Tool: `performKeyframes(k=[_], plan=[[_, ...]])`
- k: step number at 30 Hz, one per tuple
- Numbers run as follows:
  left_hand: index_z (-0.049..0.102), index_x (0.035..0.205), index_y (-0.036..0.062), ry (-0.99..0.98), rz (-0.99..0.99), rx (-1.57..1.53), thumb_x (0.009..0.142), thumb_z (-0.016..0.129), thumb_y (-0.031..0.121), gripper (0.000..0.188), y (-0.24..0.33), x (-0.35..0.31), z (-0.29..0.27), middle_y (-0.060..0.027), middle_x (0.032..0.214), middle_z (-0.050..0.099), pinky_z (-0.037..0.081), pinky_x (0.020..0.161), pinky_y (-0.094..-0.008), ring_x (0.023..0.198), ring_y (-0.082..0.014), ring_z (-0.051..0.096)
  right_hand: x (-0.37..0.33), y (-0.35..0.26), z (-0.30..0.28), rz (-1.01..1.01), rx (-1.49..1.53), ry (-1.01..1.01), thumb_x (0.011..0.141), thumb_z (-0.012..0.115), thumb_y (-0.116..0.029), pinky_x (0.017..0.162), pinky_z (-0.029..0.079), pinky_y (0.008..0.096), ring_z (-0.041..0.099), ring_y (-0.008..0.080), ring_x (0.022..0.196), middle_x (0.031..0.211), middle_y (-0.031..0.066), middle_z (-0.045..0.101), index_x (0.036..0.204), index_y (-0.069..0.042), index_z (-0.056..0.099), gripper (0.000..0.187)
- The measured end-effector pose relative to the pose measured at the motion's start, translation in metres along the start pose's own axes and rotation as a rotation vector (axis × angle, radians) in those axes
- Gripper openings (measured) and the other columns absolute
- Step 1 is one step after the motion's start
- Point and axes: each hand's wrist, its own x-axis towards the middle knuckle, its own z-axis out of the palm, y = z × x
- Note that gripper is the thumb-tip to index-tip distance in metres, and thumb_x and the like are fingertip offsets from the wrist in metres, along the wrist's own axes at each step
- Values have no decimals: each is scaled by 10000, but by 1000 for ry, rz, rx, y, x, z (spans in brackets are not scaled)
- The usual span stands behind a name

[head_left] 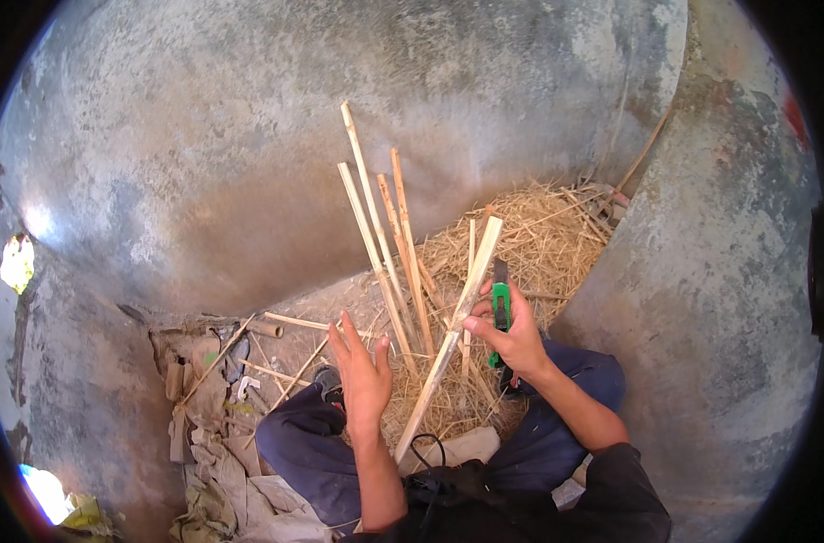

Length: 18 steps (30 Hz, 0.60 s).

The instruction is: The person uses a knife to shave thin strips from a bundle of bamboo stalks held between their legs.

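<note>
My left hand (364, 376) is raised over my left knee with its fingers stretched out and nothing in it. My right hand (513, 337) is closed round a green utility knife (502, 303), whose dark blade end points up and away from me. The same hand's thumb presses against a split bamboo strip (437, 373), pale on its cut face, which slants from my lap up to the far right. Beyond it, several bamboo strips (368, 217) lean upright toward the wall, a little to the left.
A grey, stained plaster wall (276, 154) curves round the work spot. Straw-like shavings (521, 231) are heaped at the wall's foot on the right. At the left lie a short bamboo tube (267, 329), thin sticks and crumpled cloth (226, 484). My bent legs frame the middle.
</note>
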Motion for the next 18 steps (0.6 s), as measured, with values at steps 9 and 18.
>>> performKeyframes(k=[9, 18], plan=[[565, 1484, -25, -907, -92, -607, 1134, 601, 262, 454, 0, -43, -47, -217, 1247, 739, 567, 996, -388, 1171, -284, 715, -1, -5, 2, -30, 21, 86, 952, 815, -88, 752, 562, 257, 691, 108, 898, 1006, 63, 701, 1297, -58, 523, 452], [680, 1353, -15, -874, -287, -744, 1161, 543, 204, 322, -12, -74, -49, 11, 792, 620, 439, 605, -227, 659, -50, 534, 8, -7, -21, -218, -211, 88, 1095, 615, -267, 653, 508, 357, 663, 149, 762, 952, 63, 715, 1222, -46, 590, 256]])
